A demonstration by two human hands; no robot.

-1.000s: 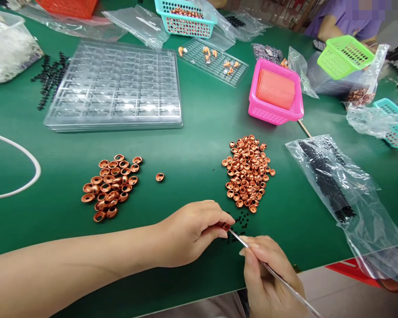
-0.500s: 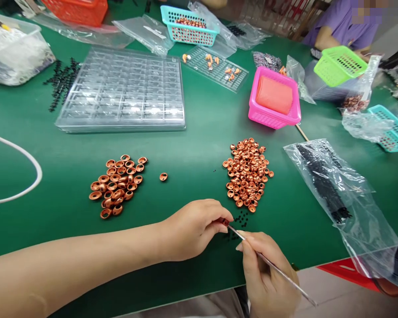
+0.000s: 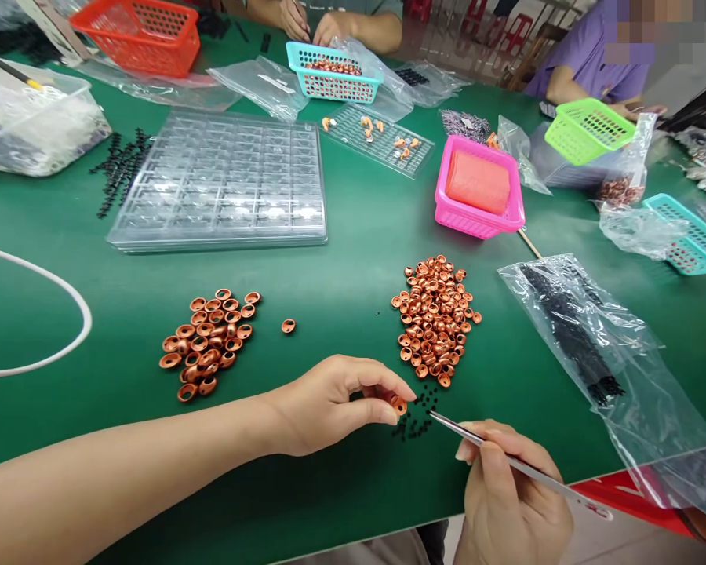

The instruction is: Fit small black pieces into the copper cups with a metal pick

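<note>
My left hand (image 3: pixel 347 404) holds a copper-coloured cup-shaped piece (image 3: pixel 398 405) between thumb and fingers, its hollow side partly showing. In my right hand (image 3: pixel 511 486) is a pair of metal tweezers (image 3: pixel 523 467), gripped like a pen. Their tips end among small black bits (image 3: pixel 417 424) scattered on the green table; whether anything is between the tips I cannot tell. Just beyond the bits lies a large pile of copper cups (image 3: pixel 435 322). Left of it is a smaller pile of copper cups (image 3: pixel 209 337), with a single copper cup (image 3: pixel 288 326) apart from both.
Stacked clear plastic trays (image 3: pixel 223 184) lie at the back left. A pink basket (image 3: pixel 476 224) with a red block stands right of centre, near a clear bag of black strips (image 3: pixel 570 337). A white cable (image 3: pixel 82 314) curves in from the left. Two other people sit across the table.
The tweezers have drawn back from the piece in my left hand, moving right to the black bits. My left fingers have spread a little, showing more of the copper cup. The view has tilted up slightly.
</note>
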